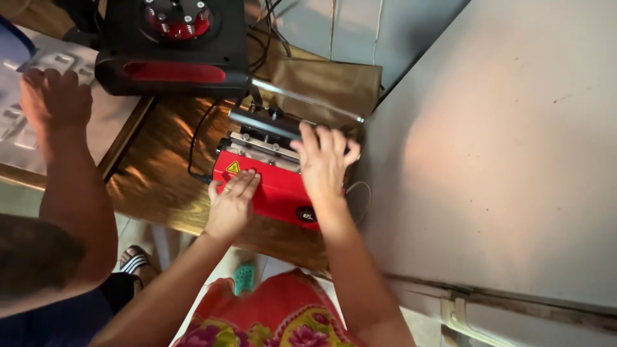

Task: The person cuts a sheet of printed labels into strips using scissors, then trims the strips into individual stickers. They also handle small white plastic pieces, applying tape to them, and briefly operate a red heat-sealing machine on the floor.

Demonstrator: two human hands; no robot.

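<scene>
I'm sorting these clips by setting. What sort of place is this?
Probably a small home printing workshop: a red heat press under the person's left hand and right hand, a bigger black press behind it, both on a wooden table.

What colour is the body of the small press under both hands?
Red body, with a black and silver top; seen in the head view.
</scene>
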